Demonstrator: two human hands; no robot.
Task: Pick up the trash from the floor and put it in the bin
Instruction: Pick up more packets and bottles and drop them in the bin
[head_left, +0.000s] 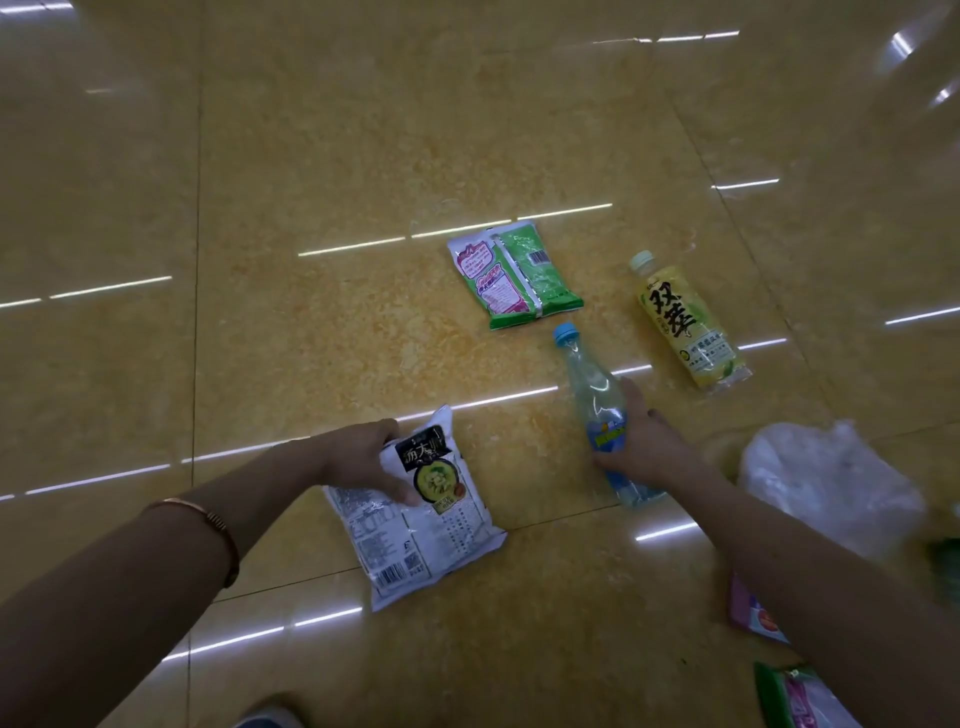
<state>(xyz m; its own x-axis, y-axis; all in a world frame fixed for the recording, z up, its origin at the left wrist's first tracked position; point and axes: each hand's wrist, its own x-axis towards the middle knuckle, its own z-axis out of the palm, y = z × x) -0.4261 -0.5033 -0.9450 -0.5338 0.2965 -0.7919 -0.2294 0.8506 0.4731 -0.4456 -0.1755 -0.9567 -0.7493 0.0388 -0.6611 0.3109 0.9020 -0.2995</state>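
Observation:
On the glossy yellow tiled floor lies a white snack packet (415, 525) with black print; my left hand (363, 460) grips its upper left edge. My right hand (641, 447) is closed around a clear plastic bottle with a blue cap (592, 395), which lies tilted on the floor. Farther off lie a green and pink packet (514, 273) and a yellow tea bottle (685, 327), both untouched. No bin is in view.
A crumpled clear plastic bag (826, 483) sits at the right. Two more wrappers, a pink one (753, 616) and a green and pink one (800, 696), lie at the lower right by my right forearm. A shoe tip (270, 719) shows at the bottom.

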